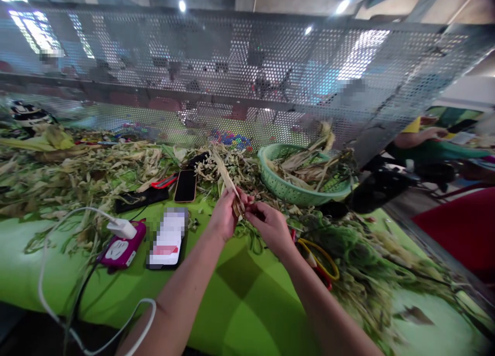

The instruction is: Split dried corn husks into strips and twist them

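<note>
The left hand (225,217) has its grip closed round a dry husk (223,169), which slants up and away above the worktop (240,320) with its lower end between the two hands. The right hand (271,226) is just beside it, thumb and forefinger pinching the husk near that lower end. Beyond the hands lies a heap of dry leaves (77,178), spreading far to the left. A green basket (296,193) stands behind the right hand, with more dry strips inside. Left of the left hand lie a lit phone (166,242), a dark phone (185,185), a red cutter (164,181) and a purple socket block (119,250) with a white plug (124,228) in it. Near the right forearm are yellow and red loops (334,267), possibly handles, though leaves partly cover them. A perforated metal panel (216,87) rises behind everything.
</note>
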Motion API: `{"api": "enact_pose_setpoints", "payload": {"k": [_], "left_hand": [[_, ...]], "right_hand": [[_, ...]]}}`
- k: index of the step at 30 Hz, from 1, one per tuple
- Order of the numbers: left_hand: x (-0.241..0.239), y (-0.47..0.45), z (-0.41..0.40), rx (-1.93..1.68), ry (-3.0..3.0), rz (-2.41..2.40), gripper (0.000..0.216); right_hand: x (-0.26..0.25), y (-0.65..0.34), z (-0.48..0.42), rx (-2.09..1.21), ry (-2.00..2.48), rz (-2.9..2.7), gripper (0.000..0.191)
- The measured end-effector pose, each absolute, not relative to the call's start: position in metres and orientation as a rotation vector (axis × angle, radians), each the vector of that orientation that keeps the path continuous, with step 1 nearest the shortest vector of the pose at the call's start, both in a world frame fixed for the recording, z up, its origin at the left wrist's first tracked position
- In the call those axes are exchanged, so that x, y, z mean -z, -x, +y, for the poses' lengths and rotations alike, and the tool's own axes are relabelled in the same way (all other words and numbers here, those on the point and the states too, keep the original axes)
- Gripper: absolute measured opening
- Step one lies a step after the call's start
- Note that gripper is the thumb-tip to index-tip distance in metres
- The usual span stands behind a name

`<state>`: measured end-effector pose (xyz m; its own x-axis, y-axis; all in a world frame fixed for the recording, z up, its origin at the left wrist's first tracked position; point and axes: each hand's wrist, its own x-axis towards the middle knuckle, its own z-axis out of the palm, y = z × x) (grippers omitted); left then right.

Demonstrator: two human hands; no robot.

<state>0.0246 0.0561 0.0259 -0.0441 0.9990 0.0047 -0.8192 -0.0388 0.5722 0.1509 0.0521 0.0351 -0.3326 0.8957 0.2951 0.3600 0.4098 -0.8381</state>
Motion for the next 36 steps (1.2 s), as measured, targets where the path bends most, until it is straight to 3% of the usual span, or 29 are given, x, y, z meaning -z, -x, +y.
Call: {"api": "enact_pose_setpoints", "payload": {"k": [9, 18, 36], "left_hand": [[-0.029, -0.026, 0.055, -1.555, -0.446, 0.448, 0.006], [-0.021, -0.027, 0.059, -1.541, -0.46, 0.518, 0.015], [-0.029, -0.031, 0.052, -1.495, -0.43, 0.404, 0.013]], "right_hand": [[-0.038, -0.149, 0.047, -0.364, 1.151, -2.159, 0.01], [-0.038, -0.153, 0.052, -0.531, 1.193, -1.977, 0.019], [-0.035, -0.154, 0.056, -0.64, 1.156, -2.023, 0.015]]}}
